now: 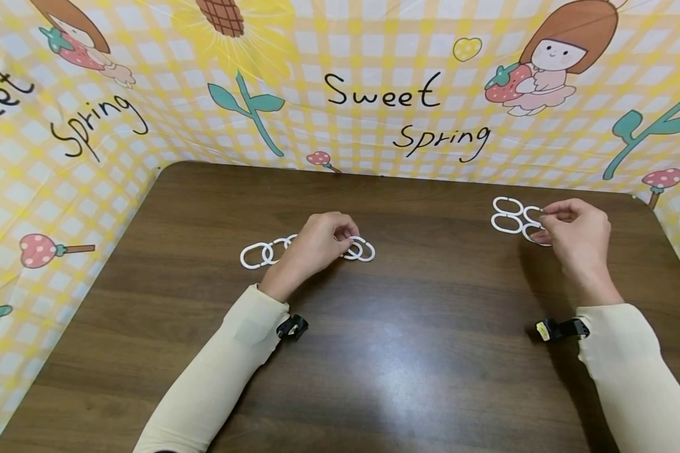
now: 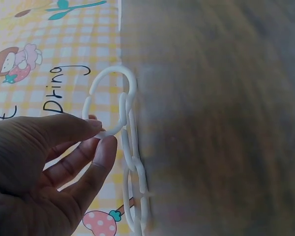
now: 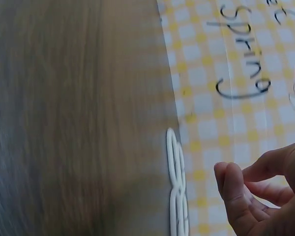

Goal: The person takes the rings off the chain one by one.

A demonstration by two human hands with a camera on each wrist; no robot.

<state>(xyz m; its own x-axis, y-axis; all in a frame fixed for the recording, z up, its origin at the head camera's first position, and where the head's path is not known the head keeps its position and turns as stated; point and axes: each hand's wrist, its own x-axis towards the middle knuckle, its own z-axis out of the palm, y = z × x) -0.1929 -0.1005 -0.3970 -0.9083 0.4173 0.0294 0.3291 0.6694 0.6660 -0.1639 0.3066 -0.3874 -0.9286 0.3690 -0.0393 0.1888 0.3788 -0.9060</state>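
Note:
A chain of white plastic C-shaped links (image 1: pixel 254 256) lies on the wooden table, partly hidden by my left hand (image 1: pixel 317 242). The left thumb and fingertips pinch the link at the chain's right end, which is tilted up in the left wrist view; a split shows in this link (image 2: pixel 130 81). Farther right, my right hand (image 1: pixel 582 236) hovers over several loose white links (image 1: pixel 507 223) lying close together on the table. Its fingers are bent, with no link visible between them in the right wrist view, where the loose links (image 3: pixel 172 162) lie beside the fingertips.
A brown wood-grain table (image 1: pixel 374 352) spreads under both hands. Yellow checked cloth (image 1: pixel 368 132) with printed drawings rises along its back and left edges. Dark straps with small devices (image 1: pixel 292 326) sit on both wrists.

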